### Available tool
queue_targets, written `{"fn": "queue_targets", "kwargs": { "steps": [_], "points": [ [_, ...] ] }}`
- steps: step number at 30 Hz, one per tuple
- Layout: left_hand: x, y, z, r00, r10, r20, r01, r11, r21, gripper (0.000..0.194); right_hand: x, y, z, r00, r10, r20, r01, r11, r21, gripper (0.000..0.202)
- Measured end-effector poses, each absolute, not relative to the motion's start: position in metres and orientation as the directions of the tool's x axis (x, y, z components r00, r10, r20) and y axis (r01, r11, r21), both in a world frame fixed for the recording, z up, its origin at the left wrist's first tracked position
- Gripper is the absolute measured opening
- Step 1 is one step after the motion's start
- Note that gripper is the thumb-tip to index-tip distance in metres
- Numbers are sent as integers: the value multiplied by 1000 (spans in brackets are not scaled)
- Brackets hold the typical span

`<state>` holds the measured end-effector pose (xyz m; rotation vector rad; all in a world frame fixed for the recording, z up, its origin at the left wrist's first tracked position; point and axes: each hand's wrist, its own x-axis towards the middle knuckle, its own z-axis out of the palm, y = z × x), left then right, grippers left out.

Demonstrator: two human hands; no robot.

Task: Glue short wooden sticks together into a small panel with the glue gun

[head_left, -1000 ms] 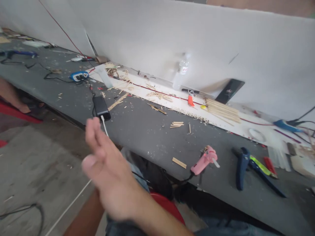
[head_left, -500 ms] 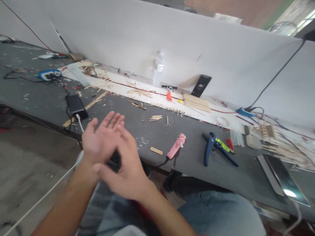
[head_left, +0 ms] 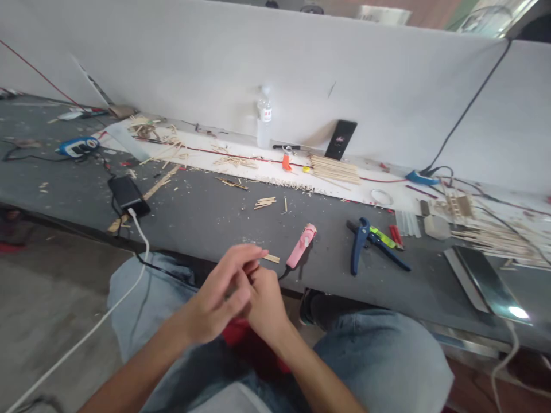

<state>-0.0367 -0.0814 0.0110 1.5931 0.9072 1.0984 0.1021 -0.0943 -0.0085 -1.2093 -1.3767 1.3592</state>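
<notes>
At lower centre, left hand [head_left: 215, 302] and right hand [head_left: 267, 299] touch, seemingly between steps; grip I cannot tell; any pick-up needs parting.

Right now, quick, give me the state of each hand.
Left hand: loosely open, fingers bent, no object visible in it.
Right hand: fingers partly hidden; can't tell whether it's closed or holding anything.

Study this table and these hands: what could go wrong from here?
The pink glue gun lies near the right hand; if hot, it might cause a burn.
Its black cord reaches the edge of the table, so a snag could drag the glue gun.
The white cable crosses the left leg; moving that leg might tug the black device.
</notes>
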Motion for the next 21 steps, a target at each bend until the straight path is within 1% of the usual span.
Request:
{"fn": "queue_targets", "kwargs": {
  "steps": [2,4,6,8,11,13,15,17,19,21],
  "points": [
    [-51,-77,5,339,898,279,209,-361,909,35,137,-104,-15,-151,987,-50,219,-16,-976,41],
    [-61,-69,1,286,890,356,330,-440,835,18,179,-112,-20,-78,996,-49,347,-19,-938,51],
    [-64,-58,2,240,868,434,384,-495,779,21,220,-113,-23,4,999,-46,447,-43,-894,51],
    [-62,-43,8,258,833,490,390,-554,736,22,252,-104,-24,39,998,-51,528,-64,-847,39],
    [-51,-11,23,297,770,565,345,-638,689,32,273,-78,-23,-9,992,-127,630,-93,-771,24],
    [-40,16,29,294,743,602,301,-669,679,41,269,-61,-23,-40,981,-188,677,-112,-727,24],
    [-28,39,26,321,738,593,265,-671,692,48,258,-49,-26,-6,977,-215,710,-147,-689,30],
    [-19,54,16,364,743,562,249,-659,710,50,244,-43,-30,90,973,-213,738,-209,-641,36],
    [-15,56,2,451,733,510,243,-651,719,46,233,-40,-36,197,963,-183,777,-267,-571,42],
    [-13,50,-11,572,690,443,234,-655,719,32,225,-40,-42,258,962,-94,817,-269,-510,45]
  ]
}}
